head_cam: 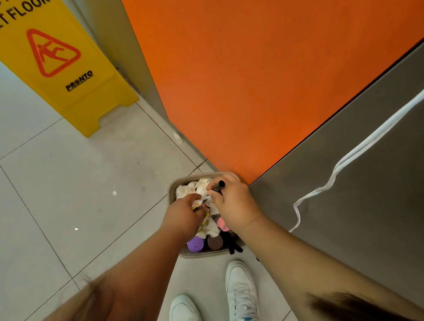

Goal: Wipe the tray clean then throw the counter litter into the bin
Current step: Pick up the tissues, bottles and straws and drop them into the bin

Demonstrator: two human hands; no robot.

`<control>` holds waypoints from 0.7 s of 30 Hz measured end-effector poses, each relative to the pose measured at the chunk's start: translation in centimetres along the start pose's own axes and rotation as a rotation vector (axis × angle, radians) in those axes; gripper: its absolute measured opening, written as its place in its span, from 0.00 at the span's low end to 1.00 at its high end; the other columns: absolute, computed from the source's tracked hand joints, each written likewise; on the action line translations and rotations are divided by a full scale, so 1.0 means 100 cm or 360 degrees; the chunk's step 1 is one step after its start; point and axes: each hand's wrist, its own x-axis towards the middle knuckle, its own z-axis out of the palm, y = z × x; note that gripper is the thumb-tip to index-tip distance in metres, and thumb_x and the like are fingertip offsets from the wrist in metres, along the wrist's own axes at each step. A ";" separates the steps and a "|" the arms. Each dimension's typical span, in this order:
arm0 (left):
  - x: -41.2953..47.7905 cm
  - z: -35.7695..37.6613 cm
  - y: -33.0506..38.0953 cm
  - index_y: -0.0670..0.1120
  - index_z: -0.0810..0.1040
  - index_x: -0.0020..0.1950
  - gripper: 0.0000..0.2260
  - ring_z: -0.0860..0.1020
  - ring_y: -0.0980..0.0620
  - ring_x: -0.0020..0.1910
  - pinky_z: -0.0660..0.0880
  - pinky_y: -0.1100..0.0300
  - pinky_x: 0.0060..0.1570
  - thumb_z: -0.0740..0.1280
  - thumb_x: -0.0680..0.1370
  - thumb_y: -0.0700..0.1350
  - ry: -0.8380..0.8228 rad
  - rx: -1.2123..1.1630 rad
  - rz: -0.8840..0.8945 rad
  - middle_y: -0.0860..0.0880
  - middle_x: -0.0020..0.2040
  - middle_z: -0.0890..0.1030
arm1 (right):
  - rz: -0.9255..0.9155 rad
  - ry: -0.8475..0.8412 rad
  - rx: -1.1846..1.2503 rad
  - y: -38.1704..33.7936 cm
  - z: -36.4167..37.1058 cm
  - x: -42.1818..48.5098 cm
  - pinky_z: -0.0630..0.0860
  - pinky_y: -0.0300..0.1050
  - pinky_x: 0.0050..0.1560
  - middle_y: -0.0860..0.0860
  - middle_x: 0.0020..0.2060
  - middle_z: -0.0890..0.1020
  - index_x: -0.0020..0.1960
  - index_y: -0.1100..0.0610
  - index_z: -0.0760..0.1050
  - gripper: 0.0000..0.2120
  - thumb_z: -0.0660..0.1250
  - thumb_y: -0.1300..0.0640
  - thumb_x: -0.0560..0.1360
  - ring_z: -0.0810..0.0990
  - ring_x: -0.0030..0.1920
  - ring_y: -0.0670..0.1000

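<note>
While the bin stands on the floor against the orange panel, the right hand pinches a black pen over its tissues — the left hand, just beside, grips a wrapper inside it; shoes stand just below

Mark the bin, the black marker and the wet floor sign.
bin [204,253], head view, near rim.
black marker [219,185], head view, middle of the barrel.
wet floor sign [53,54], head view, red warning triangle.
</note>
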 end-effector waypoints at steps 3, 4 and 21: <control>0.000 0.001 0.000 0.52 0.71 0.69 0.19 0.73 0.53 0.43 0.67 0.65 0.39 0.63 0.78 0.51 -0.0023 -0.0024 -0.0014 0.46 0.59 0.79 | 0.0158 -0.0143 -0.0001 0.003 0.006 0.004 0.72 0.37 0.45 0.50 0.45 0.75 0.48 0.59 0.78 0.04 0.64 0.64 0.76 0.72 0.43 0.46; 0.001 0.001 -0.001 0.51 0.72 0.68 0.18 0.74 0.52 0.44 0.67 0.65 0.40 0.63 0.78 0.50 0.0013 -0.0044 -0.0028 0.46 0.58 0.79 | 0.0254 -0.0175 0.0039 0.003 0.007 0.007 0.72 0.35 0.41 0.50 0.43 0.75 0.48 0.59 0.78 0.05 0.63 0.63 0.76 0.73 0.40 0.46; 0.053 0.017 -0.012 0.51 0.56 0.76 0.32 0.60 0.40 0.69 0.61 0.48 0.66 0.63 0.76 0.58 0.0415 -0.0050 -0.0113 0.43 0.71 0.62 | 0.0155 -0.0120 0.0176 0.032 0.008 0.007 0.74 0.49 0.58 0.51 0.51 0.80 0.46 0.53 0.81 0.05 0.69 0.61 0.74 0.78 0.53 0.51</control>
